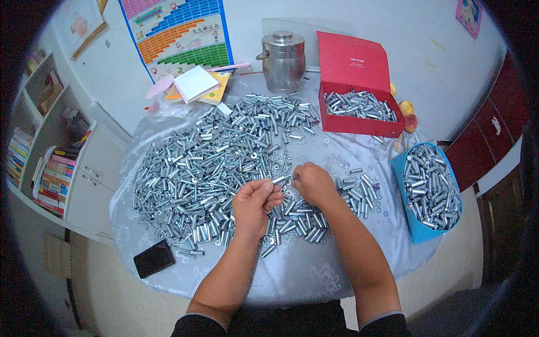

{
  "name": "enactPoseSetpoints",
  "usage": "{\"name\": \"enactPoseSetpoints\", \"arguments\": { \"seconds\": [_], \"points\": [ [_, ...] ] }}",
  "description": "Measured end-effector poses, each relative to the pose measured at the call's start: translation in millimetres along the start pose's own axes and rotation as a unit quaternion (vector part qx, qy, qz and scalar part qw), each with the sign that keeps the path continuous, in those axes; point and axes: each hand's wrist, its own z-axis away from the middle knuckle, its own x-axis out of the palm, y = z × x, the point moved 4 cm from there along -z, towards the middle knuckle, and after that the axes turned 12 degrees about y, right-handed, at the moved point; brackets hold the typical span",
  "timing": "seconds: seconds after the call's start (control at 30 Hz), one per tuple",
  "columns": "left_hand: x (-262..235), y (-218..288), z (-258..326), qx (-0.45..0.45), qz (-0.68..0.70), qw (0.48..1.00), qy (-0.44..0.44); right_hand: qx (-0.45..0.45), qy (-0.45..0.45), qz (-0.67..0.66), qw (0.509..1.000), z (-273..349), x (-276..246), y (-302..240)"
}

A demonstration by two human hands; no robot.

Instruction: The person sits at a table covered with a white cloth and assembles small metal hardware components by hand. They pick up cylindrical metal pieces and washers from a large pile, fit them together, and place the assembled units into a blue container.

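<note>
Heap of metal pieces (196,163): left edge to past middle of surface (188,275). Left hand (251,206): pinching metal tube (279,180), near mid-surface; presumably stiff, light, slippery; best held around its barrel. Right hand (314,184): fingers curled. Hidden: heap's lower layers; right fingertips, contents cannot be told.

Soft, bluish light is spread over the middle, and little shines are made on the metal tubes (203,231). A pale shadow is cast on the tablecloth (295,272) at the lower middle. The corners are filled with black, and the bookcase (94,202) at the left is shown bent.
</note>
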Motion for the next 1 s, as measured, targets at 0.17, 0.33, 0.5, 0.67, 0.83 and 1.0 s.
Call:
{"name": "enactPoseSetpoints", "arguments": {
  "seconds": [0.17,0.33,0.5,0.67,0.83,1.0],
  "points": [
    [2,1,4,0.007,-0.037,0.999,0.014,0.155,0.029,-0.313,0.937,12,-22,4],
    [7,-8,8,-0.002,-0.060,0.998,-0.008,0.215,0.042,-0.496,0.840,46,-38,5],
    [12,-6,14,0.009,-0.097,0.995,-0.024,0.216,0.042,-0.486,0.846,56,-49,-3],
    [11,-9,13,0.025,-0.114,0.992,-0.036,0.211,0.042,-0.496,0.841,63,-42,-1],
    [9,-9,11,0.024,-0.134,0.990,-0.047,0.171,0.056,-0.473,0.862,64,-34,9],
    [8,-10,12,0.034,-0.141,0.988,-0.056,0.133,0.063,-0.470,0.870,65,-44,1]
  ]
}}
